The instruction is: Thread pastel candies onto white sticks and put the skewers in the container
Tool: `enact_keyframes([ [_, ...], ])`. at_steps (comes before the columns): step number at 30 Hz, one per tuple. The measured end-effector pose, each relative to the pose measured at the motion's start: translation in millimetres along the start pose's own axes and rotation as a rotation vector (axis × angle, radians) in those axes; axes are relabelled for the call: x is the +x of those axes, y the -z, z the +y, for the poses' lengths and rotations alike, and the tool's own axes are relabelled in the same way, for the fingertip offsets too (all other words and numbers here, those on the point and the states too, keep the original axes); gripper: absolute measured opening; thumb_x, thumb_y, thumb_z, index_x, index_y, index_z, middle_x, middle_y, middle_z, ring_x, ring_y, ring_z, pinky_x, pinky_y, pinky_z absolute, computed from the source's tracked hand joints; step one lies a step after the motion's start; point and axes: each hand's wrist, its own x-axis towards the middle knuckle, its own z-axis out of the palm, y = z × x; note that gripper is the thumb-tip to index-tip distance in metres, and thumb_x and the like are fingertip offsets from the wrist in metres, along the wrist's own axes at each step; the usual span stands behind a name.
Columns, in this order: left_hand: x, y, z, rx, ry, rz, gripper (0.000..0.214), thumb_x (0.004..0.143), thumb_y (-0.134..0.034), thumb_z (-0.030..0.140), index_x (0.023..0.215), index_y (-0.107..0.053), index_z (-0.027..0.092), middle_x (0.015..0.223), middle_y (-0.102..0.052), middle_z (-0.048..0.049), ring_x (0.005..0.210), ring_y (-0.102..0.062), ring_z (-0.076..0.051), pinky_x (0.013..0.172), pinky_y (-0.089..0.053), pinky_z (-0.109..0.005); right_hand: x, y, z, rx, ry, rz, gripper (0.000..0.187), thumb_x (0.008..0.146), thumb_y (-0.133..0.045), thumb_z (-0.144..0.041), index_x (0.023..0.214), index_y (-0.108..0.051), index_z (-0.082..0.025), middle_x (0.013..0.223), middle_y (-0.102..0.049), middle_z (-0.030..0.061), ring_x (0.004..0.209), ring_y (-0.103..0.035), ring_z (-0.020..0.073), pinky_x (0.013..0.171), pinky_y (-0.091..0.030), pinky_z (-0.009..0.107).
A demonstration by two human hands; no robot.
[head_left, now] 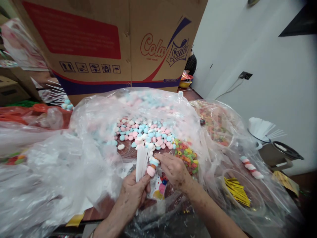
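Observation:
My left hand (135, 190) is closed around a bundle of flat white sticks (141, 162) and a marshmallow skewer (151, 171). Pink, orange and pale blue pieces are stacked on that skewer. My right hand (174, 172) pinches at its upper end, with the fingertips against the topmost white and blue marshmallow. Just beyond both hands lies a heap of loose pink, blue and white marshmallows (148, 134), spilling from a clear plastic bag (99, 109). Small coloured gummy rings (187, 157) lie to the right of the heap. Beneath my hands is a printed packet (159, 191), partly covered.
A tall cardboard box (94, 33) stands behind the bag. On the right are a round tub (257, 206) with yellow twist ties (237, 191), a finished skewer (251, 167) and a dark jug (277, 153). Crumpled plastic (54, 175) covers the left side.

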Motion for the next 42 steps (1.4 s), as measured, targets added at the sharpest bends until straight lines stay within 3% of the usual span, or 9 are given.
enact_keyframes([
  [5, 1, 2.2, -4, -0.016, -0.016, 0.003, 0.047, 0.068, -0.076, 0.061, 0.067, -0.054, 0.019, 0.047, -0.058, 0.0052, 0.025, -0.033, -0.003, 0.027, -0.021, -0.015, 22, 20, 9, 0.088, -0.239, 0.058, 0.038, 0.098, -0.042, -0.028, 0.126, -0.066, -0.021, 0.083, -0.074, 0.0032, 0.072, -0.068, 0.0179, 0.069, -0.053, 0.028],
  [8, 4, 5.1, -9, -0.026, -0.021, 0.005, 0.044, 0.070, -0.076, 0.057, 0.068, -0.054, 0.019, 0.049, -0.060, 0.0046, 0.026, -0.035, -0.003, 0.027, -0.022, -0.015, 45, 27, 21, -0.165, -0.392, 0.064, 0.030, 0.098, -0.044, -0.027, 0.114, -0.069, -0.020, 0.084, -0.072, 0.0039, 0.073, -0.065, 0.0185, 0.068, -0.048, 0.028],
  [13, 7, 9.1, -18, -0.043, -0.065, -0.010, 0.040, 0.076, -0.073, 0.055, 0.070, -0.055, 0.019, 0.049, -0.059, 0.0057, 0.026, -0.036, -0.004, 0.026, -0.025, -0.014, 64, 16, 40, -0.660, -0.357, -0.254, 0.019, 0.097, -0.050, -0.017, 0.103, -0.067, -0.018, 0.106, -0.070, 0.0121, 0.089, -0.065, 0.0217, 0.074, -0.046, 0.028],
  [19, 3, 7.0, -13, -0.048, -0.062, -0.004, 0.040, 0.073, -0.074, 0.053, 0.069, -0.056, 0.018, 0.048, -0.059, 0.0054, 0.026, -0.037, -0.004, 0.026, -0.024, -0.014, 43, 5, 41, -0.765, -0.237, -0.308, 0.021, 0.094, -0.049, -0.009, 0.104, -0.066, -0.018, 0.113, -0.065, 0.0128, 0.102, -0.062, 0.0251, 0.076, -0.047, 0.030],
  [23, 3, 4.5, -9, -0.055, -0.044, 0.028, 0.040, 0.069, -0.075, 0.053, 0.068, -0.056, 0.019, 0.047, -0.059, 0.0050, 0.024, -0.036, -0.004, 0.025, -0.023, -0.015, 28, 7, 35, -0.719, -0.135, -0.345, 0.023, 0.092, -0.048, -0.003, 0.098, -0.066, -0.017, 0.105, -0.067, 0.0110, 0.102, -0.060, 0.0241, 0.081, -0.046, 0.031],
  [29, 2, 4.8, -8, -0.058, -0.032, 0.050, 0.041, 0.070, -0.077, 0.053, 0.068, -0.057, 0.018, 0.047, -0.059, 0.0049, 0.025, -0.036, -0.004, 0.027, -0.023, -0.014, 33, 19, 19, -0.652, -0.243, -0.323, 0.017, 0.097, -0.049, -0.011, 0.098, -0.065, -0.015, 0.098, -0.068, 0.0098, 0.094, -0.060, 0.0227, 0.081, -0.046, 0.030],
  [35, 2, 4.8, -8, -0.073, -0.037, 0.058, 0.041, 0.069, -0.077, 0.053, 0.070, -0.057, 0.018, 0.048, -0.061, 0.0042, 0.025, -0.036, -0.003, 0.026, -0.023, -0.014, 38, -5, 20, -0.633, -0.007, -0.326, 0.016, 0.095, -0.052, -0.014, 0.097, -0.068, -0.016, 0.095, -0.069, 0.0105, 0.098, -0.059, 0.0256, 0.091, -0.046, 0.036],
  [38, 3, 4.8, -8, -0.071, -0.032, 0.061, 0.041, 0.069, -0.077, 0.053, 0.070, -0.057, 0.018, 0.047, -0.061, 0.0041, 0.025, -0.037, -0.004, 0.026, -0.023, -0.014, 37, -6, 26, -0.456, -0.102, -0.221, 0.023, 0.091, -0.050, -0.010, 0.101, -0.070, -0.016, 0.099, -0.071, 0.0110, 0.098, -0.061, 0.0248, 0.091, -0.048, 0.037],
  [42, 3, 6.1, -8, -0.061, -0.044, 0.030, 0.041, 0.071, -0.076, 0.054, 0.068, -0.057, 0.017, 0.050, -0.062, 0.0033, 0.026, -0.038, -0.004, 0.027, -0.024, -0.014, 34, 16, 34, 0.090, -0.362, 0.049, 0.029, 0.087, -0.050, -0.020, 0.105, -0.072, -0.020, 0.101, -0.073, 0.0039, 0.093, -0.065, 0.0206, 0.085, -0.050, 0.033],
])
